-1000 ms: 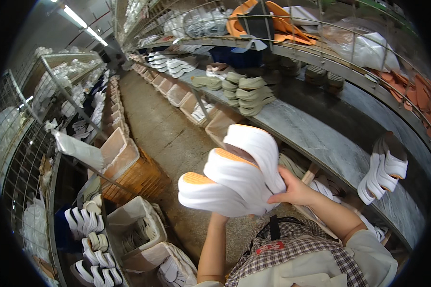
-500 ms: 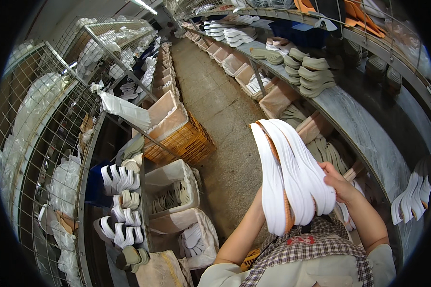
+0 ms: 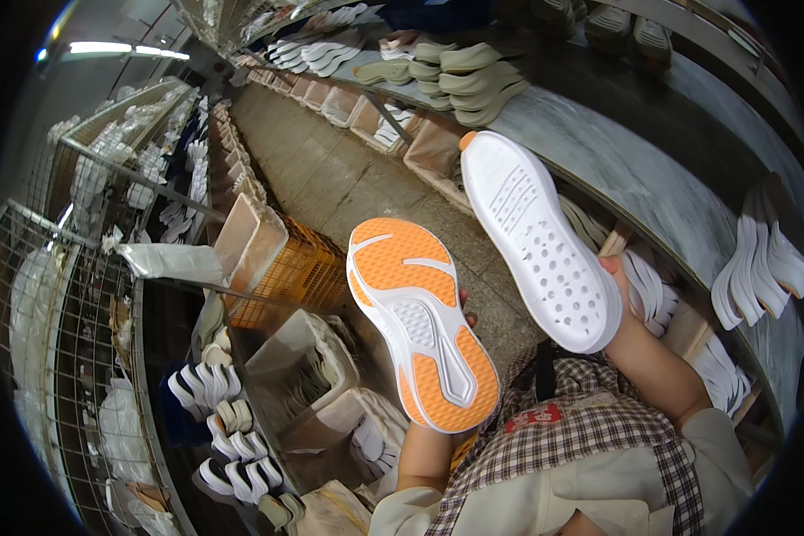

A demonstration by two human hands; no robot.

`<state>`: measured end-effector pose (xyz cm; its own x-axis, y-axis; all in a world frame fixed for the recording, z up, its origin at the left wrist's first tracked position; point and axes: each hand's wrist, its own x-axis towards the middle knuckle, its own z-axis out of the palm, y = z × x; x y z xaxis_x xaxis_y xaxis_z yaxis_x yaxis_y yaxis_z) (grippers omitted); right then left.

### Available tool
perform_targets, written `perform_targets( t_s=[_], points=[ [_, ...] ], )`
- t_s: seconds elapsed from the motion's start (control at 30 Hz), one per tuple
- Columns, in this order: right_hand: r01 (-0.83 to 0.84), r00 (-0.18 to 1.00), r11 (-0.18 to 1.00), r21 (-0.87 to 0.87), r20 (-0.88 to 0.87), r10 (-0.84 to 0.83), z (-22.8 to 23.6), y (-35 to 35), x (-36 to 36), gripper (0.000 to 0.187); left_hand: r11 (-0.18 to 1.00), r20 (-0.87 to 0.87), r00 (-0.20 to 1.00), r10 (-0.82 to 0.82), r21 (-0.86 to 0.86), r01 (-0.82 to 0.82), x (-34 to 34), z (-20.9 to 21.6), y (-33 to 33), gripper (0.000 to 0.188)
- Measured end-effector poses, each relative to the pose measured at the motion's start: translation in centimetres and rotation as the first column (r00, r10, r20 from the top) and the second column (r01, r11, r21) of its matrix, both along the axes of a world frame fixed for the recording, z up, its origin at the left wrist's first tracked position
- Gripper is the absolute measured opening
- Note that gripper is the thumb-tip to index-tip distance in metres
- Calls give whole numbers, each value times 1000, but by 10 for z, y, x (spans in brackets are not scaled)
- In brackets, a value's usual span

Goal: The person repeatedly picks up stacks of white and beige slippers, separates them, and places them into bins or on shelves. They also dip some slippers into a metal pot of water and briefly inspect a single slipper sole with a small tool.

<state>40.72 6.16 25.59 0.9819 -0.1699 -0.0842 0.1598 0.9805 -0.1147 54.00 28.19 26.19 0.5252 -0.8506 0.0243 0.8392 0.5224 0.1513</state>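
Observation:
A white shoe sole (image 3: 417, 322) with an orange patterned tread is in my left hand (image 3: 468, 308), tread turned up toward me. Most of that hand lies behind the sole, its fingertips showing at the right edge. My right hand (image 3: 620, 284) grips another white shoe sole (image 3: 545, 246) by its side near the heel. Its inner face, with rows of slots and round holes, is toward me, and an orange tab shows at the toe. Whether more soles are stacked behind either one, I cannot tell. The two soles are held apart.
To my right runs a grey shelf (image 3: 590, 134) bearing olive soles (image 3: 482, 85) and white soles (image 3: 764, 259). Lined bins stand below it. On the left are a wire rack (image 3: 62, 339), more white soles (image 3: 237, 447), an open bin (image 3: 281, 393) and an orange crate (image 3: 308, 268).
The bundle of white soles, seen edge-on before, is now parted between my two hands. The left portion shows its orange tread, the right its inner face. My view has shifted to the right.

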Motion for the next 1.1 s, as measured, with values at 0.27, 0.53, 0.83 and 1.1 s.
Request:
perform_targets(
  t_s=[0.27, 0.53, 0.83, 1.1],
  points=[
    [-16, 982, 906, -422, -177, -65, -24, 16, -13, 81, 975, 364, 924, -117, 221, 36, 14, -27, -42, 50],
    [191, 980, 981, 38, 41, -192, -49, 8, -39, 59, 967, 5, 975, -224, 126, 221, -9, 48, -84, 43],
    [291, 956, 955, 62, 8, -292, -55, -10, -76, 68, 919, 94, 931, -353, 220, 326, -24, 56, -120, 42],
    [413, 903, 905, 99, 88, -421, -64, -32, -116, 64, 816, 740, 381, -555, 572, 78, -56, 65, -217, 52]
  ],
)
